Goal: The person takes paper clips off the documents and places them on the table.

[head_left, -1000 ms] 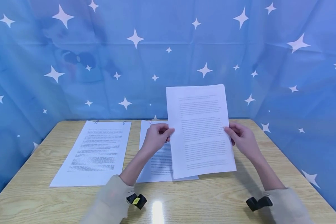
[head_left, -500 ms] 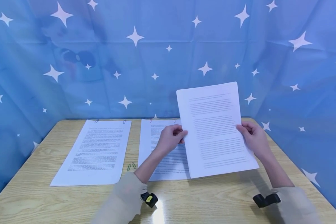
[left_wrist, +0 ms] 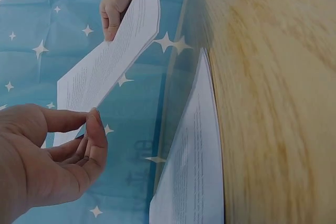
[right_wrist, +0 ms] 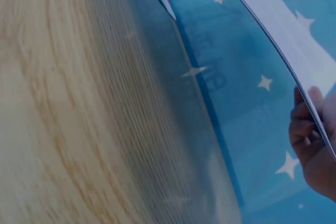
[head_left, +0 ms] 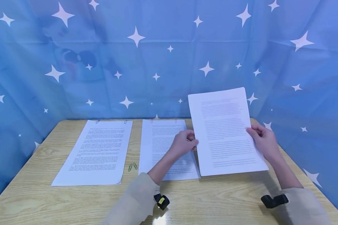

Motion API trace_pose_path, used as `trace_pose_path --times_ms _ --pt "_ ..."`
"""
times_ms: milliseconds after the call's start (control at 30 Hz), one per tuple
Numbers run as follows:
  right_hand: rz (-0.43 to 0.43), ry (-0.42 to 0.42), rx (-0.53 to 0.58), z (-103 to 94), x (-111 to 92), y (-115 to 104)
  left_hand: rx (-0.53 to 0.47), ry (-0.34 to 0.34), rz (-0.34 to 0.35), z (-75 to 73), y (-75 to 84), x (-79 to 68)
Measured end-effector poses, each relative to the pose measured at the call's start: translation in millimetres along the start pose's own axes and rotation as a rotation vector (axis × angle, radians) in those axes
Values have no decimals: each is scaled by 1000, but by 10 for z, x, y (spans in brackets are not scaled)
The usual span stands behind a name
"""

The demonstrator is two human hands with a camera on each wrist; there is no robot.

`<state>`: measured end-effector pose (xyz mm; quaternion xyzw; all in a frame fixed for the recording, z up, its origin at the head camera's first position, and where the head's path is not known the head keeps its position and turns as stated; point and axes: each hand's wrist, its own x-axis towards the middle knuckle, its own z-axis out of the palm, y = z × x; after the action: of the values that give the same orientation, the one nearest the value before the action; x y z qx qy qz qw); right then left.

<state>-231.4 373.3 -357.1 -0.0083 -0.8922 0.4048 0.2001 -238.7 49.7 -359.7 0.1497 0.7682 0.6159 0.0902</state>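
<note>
A stack of printed paper sheets point(head_left: 226, 134) is held up off the table, tilted toward me, at the right of the head view. My left hand point(head_left: 184, 143) pinches its left edge between thumb and fingers. On the opposite edge, my right hand point(head_left: 263, 140) pinches the sheets in the same manner. The left wrist view shows the left hand point(left_wrist: 58, 156) at the near edge and the right hand point(left_wrist: 118, 3) at the far one. In the right wrist view the stack appears nearly edge-on, with the right hand point(right_wrist: 315, 140) around its rim.
Two further printed stacks lie flat: one with blue paper clips point(head_left: 93, 153) at left, one with red paper clips point(head_left: 155, 150) in the middle, partly covered by my left arm. Two green paper clips point(head_left: 132, 167) lie between them on the wooden table point(head_left: 59, 203). A blue starry curtain point(head_left: 157, 62) hangs behind.
Both hands have carried the held sheets to the right, off the middle stack, and the sheets have tilted slightly. The green clips and more of the middle stack have come into view.
</note>
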Motion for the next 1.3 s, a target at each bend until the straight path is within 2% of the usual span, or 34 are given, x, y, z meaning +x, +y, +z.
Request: trace_pose_path --times_ms 133,433,733,900,1100,1300 --pt "34 -4 -19 -18 16 58 -2 -9 -12 72 -18 36" --pt "44 -35 -78 -9 64 286 -42 43 -50 246 -123 193" --pt "72 -103 -175 0 55 486 6 40 -121 345 -115 267" --pt "79 -144 -187 18 74 579 96 63 -160 407 -168 297" --pt "82 -184 -209 46 94 655 211 49 -192 501 -303 362" --pt "114 -235 -217 40 123 713 173 36 -219 525 -307 383"
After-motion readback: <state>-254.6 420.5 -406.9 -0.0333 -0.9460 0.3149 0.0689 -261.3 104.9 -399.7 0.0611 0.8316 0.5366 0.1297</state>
